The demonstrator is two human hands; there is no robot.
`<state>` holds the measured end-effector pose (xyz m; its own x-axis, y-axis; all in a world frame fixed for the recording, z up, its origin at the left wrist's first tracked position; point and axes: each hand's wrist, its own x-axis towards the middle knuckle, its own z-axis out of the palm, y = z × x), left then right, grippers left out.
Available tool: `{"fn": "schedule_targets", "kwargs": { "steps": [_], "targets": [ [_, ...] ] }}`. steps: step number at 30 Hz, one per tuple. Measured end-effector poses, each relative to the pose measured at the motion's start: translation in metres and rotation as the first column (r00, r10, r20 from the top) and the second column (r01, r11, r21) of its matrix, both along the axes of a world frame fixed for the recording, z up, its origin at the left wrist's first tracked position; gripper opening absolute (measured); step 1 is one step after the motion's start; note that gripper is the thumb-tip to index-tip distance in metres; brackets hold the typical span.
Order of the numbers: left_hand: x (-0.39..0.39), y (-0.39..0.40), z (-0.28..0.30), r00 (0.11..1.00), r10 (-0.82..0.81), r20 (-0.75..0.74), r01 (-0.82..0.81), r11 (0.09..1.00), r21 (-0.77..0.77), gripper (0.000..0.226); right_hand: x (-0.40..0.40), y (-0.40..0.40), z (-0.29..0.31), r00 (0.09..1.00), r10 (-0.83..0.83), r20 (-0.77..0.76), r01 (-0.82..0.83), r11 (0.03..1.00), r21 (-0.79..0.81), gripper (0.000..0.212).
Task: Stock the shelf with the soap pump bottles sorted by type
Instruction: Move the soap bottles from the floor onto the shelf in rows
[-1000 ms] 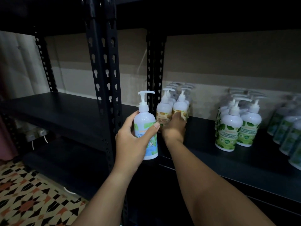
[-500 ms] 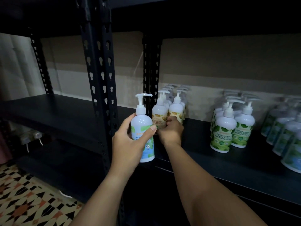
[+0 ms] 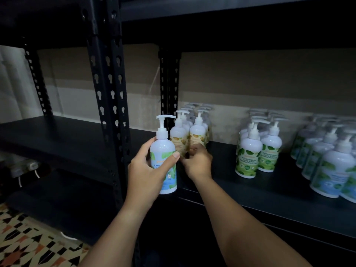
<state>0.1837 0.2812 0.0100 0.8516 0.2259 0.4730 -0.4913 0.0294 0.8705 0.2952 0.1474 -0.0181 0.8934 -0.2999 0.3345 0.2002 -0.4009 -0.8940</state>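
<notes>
My left hand (image 3: pixel 146 170) grips a white pump bottle with a blue-green label (image 3: pixel 163 151), held upright in front of the black shelf (image 3: pixel 269 191). My right hand (image 3: pixel 198 162) rests at the base of the front yellow-label bottles (image 3: pixel 197 135), fingers curled against them. I cannot tell whether it grips one. Those yellow-label bottles stand in two rows at the shelf's left end. Green-label bottles (image 3: pixel 250 153) stand in rows at the middle. Blue-green-label bottles (image 3: pixel 331 166) stand in rows at the right.
A black perforated upright post (image 3: pixel 107 93) stands just left of my left hand, and another post (image 3: pixel 169 83) rises behind the yellow-label bottles. A second shelf unit (image 3: pixel 57 135) lies to the left. Patterned floor tiles (image 3: pixel 25 241) show at lower left.
My right hand has curled in at the foot of the yellow-label bottles. The left hand keeps the blue-green bottle close beside them; my view has shifted slightly.
</notes>
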Motion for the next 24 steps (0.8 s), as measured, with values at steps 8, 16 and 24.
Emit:
{"fn": "schedule_targets", "kwargs": {
  "steps": [8, 16, 24],
  "targets": [
    [-0.015, -0.048, 0.005, 0.997, -0.07, 0.029, 0.07, 0.997, -0.011, 0.046, -0.079, -0.092, -0.005, 0.999, 0.04, 0.009, -0.033, 0.909, -0.416, 0.017],
    [-0.038, -0.149, 0.009, 0.959, -0.278, 0.057, 0.279, 0.96, -0.017, 0.051, -0.174, -0.214, -0.007, 0.993, -0.115, -0.037, 0.056, 0.704, -0.708, 0.028],
    [-0.061, -0.247, -0.011, 0.911, -0.411, 0.025, 0.412, 0.911, -0.031, 0.054, -0.23, -0.301, -0.007, 0.947, -0.321, -0.009, 0.228, 0.692, -0.684, 0.025]
  ]
}}
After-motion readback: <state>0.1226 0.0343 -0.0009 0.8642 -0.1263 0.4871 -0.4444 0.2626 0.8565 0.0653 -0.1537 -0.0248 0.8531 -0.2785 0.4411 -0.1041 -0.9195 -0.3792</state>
